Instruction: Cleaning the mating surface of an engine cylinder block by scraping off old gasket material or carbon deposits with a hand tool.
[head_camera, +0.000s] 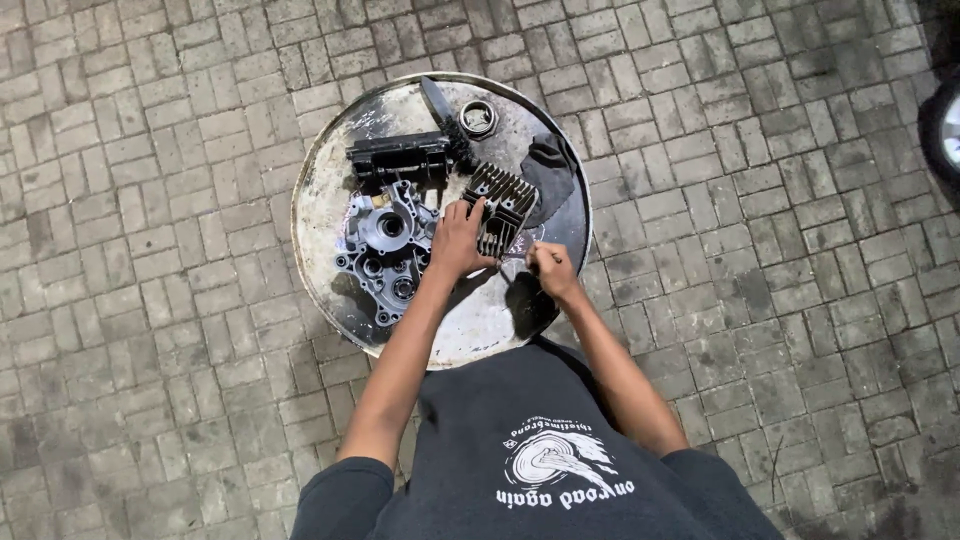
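Observation:
A finned metal engine cylinder (503, 200) lies on a round metal drum top (330, 180). My left hand (457, 243) rests on the cylinder's near left side and grips it. My right hand (551, 268) sits just right of the cylinder, fingers closed around a thin tool whose tip points at the fins; the tool itself is too small to make out. To the left of my left hand lies a grey engine crankcase half (385, 250).
A black rectangular part (400, 160), a dark blade-like piece (437, 102), a round ring part (478, 118) and a dark rag (550, 170) lie at the drum's far side. Brick paving (150, 200) surrounds the drum. A vehicle wheel (945, 125) shows at the right edge.

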